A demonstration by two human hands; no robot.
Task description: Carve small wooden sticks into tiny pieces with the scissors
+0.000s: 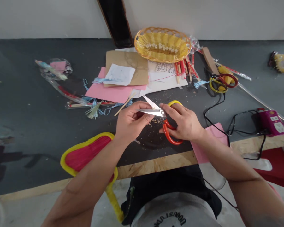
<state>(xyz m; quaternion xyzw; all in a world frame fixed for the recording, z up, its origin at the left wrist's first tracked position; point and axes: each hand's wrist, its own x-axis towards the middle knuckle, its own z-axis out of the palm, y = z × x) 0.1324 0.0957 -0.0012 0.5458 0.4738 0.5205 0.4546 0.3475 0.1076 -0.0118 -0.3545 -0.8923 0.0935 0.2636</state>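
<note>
My right hand (186,121) grips a pair of scissors (153,105) with one yellow and one red handle loop. The scissor blades stand apart and point left, toward my left hand (132,119). The fingers of my left hand are pinched together at the blades. A small pale bit shows between the blades by those fingertips, too small to name. Light crumbs (158,121) lie scattered on the dark tabletop beneath. Just left of my left hand is a thin wooden stick (124,104).
A yellow woven basket (162,58) with small white pieces stands at the back, beside a leaning phone (117,23). Pink paper (109,92), blue tassels (94,108), a second pair of scissors (223,82), a purple box (273,122) with cables and a yellow-rimmed red fan (88,153) surround my hands.
</note>
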